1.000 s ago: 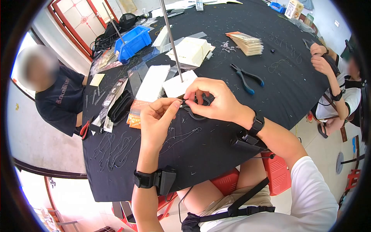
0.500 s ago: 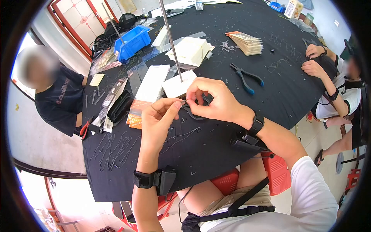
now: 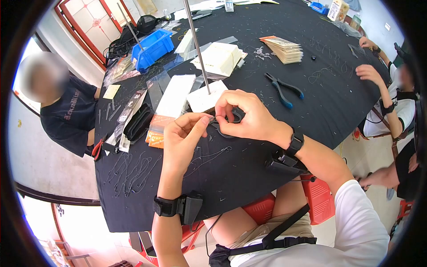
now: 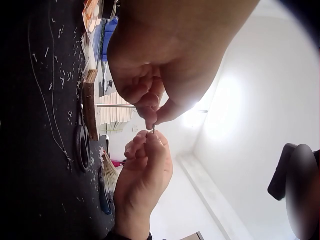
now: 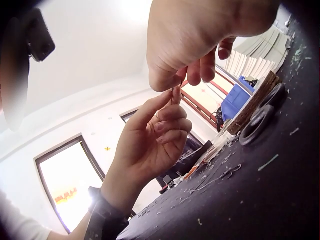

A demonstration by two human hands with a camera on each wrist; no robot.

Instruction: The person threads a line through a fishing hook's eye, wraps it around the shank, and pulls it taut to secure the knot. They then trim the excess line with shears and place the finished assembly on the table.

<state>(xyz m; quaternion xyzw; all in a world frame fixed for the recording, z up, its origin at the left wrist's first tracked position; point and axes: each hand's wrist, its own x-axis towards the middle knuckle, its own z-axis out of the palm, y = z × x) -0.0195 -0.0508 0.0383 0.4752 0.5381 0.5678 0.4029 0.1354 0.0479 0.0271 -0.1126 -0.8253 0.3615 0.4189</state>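
Both hands meet fingertip to fingertip above the black table [image 3: 249,169]. My left hand [image 3: 180,138] pinches a tiny dark strand-like piece [image 4: 154,128] between thumb and forefinger. From the other side my right hand [image 3: 251,115] pinches the same piece, its other fingers loosely bent. The fingertips hide most of it, so I cannot tell its exact kind. Under the right hand lie black-handled scissors [image 5: 257,125], partly covered in the head view. Thin dark cords [image 3: 129,173] spread over the cloth left of my left forearm.
A metal rod [image 3: 198,49] rises from a white-topped block [image 3: 195,100] just beyond the hands. Pliers [image 3: 284,91] lie to the right, card stacks [image 3: 218,60] and a blue bin [image 3: 153,51] farther back. Red-handled scissors [image 3: 97,150] are at the left edge. People sit at both sides.
My hands keep their pinch and have drifted very slightly right. At the right, another person's two hands have moved apart, and a further person's leg has come into view.
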